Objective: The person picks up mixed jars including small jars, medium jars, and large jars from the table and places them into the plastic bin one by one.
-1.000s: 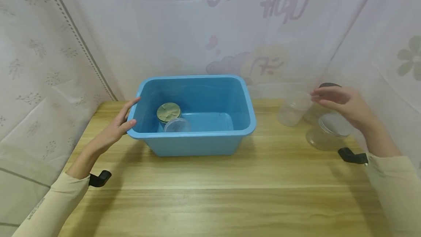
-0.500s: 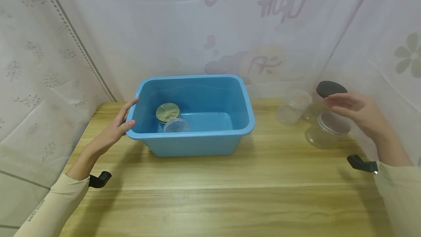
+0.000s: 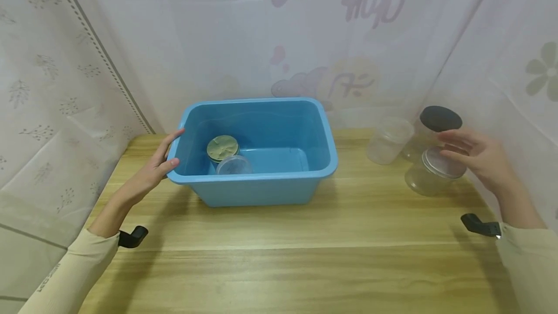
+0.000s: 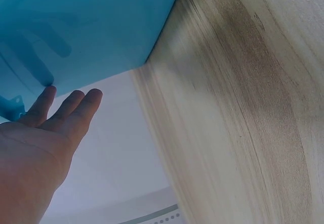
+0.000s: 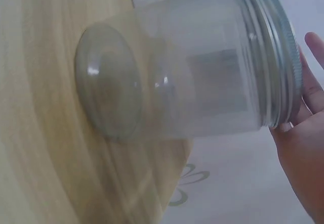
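Observation:
On the left, my left hand [image 3: 148,173] rests on the end rim of a blue plastic bin [image 3: 257,190], thumb and forefinger tips over the edge. In the left wrist view, its other fingers [image 4: 76,113] stretch straight out by the bin's outer wall. Inside the bin are a gold-lidded round container [image 3: 223,148] and a clear-lidded one [image 3: 234,164]. Over at the right, my right hand [image 3: 484,159] is beside a clear jar with a silver screw lid [image 3: 429,176], fingers slightly bent and apart. The right wrist view shows this jar [image 5: 202,72] upright on the table, the hand behind its lid.
Behind the silver-lidded jar stands a clear jar with a black lid [image 3: 440,118]. To its left is a translucent, pale-lidded container [image 3: 388,142]. All stand on a wood-grain table [image 3: 296,256], with printed white cloth [image 3: 196,38] hanging at the back and sides.
My right hand has moved right from over the black-lidded jar, then slightly down beside the silver lid, uncovering the black lid. The left hand and the bin have stayed put.

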{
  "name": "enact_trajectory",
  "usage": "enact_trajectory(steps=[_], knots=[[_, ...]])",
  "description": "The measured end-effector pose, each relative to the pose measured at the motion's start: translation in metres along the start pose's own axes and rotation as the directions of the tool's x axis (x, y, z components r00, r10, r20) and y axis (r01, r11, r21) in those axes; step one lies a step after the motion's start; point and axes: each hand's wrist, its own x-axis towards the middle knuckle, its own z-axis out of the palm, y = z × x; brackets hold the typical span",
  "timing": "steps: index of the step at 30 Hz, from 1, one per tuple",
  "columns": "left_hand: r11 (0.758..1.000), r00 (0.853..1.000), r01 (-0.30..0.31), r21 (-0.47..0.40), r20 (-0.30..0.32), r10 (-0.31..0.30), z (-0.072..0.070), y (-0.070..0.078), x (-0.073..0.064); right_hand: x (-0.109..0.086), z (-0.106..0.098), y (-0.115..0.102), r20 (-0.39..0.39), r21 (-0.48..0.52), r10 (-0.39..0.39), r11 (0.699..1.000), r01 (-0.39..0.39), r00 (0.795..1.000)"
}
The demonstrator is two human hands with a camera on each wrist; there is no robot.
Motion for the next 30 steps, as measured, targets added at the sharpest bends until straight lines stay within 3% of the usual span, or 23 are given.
enact_trajectory(steps=[4,9,13,17,20,23,26,30], knots=[[1.0,1.0,0.001,-0.006,0.003,-0.001,-0.001,0.0,0.0,-0.004,-0.003,0.005,0.026,0.005,0.005,1.0,-0.005,1.0],[1.0,1.0,-0.001,-0.011,0.002,0.001,0.0,0.0,-0.001,-0.009,-0.002,0.01,0.023,-0.114,0.056,0.992,-0.053,0.998],[1.0,1.0,-0.001,-0.015,0.004,0.001,0.001,0.0,0.0,-0.012,-0.002,0.013,0.015,-0.247,0.084,0.966,-0.078,0.996],[1.0,1.0,-0.002,-0.022,0.006,0.003,0.001,0.0,0.0,-0.017,-0.004,0.018,-0.007,-0.444,0.104,0.891,-0.097,0.995],[1.0,1.0,-0.003,-0.02,0.004,0.003,0.001,0.0,0.0,-0.021,-0.007,0.021,-0.029,-0.541,0.115,0.834,-0.113,0.993],[1.0,1.0,-0.002,-0.013,0.001,0.002,0.0,0.0,0.0,-0.022,-0.009,0.024,-0.044,-0.589,0.126,0.798,-0.128,0.991],[1.0,1.0,-0.004,-0.016,0.0,0.004,0.0,-0.001,-0.001,-0.024,-0.008,0.025,-0.047,-0.608,0.148,0.78,-0.145,0.988],[1.0,1.0,-0.011,-0.011,-0.006,0.011,0.001,-0.002,0.001,-0.027,-0.007,0.026,-0.052,-0.588,0.193,0.787,-0.186,0.98]])
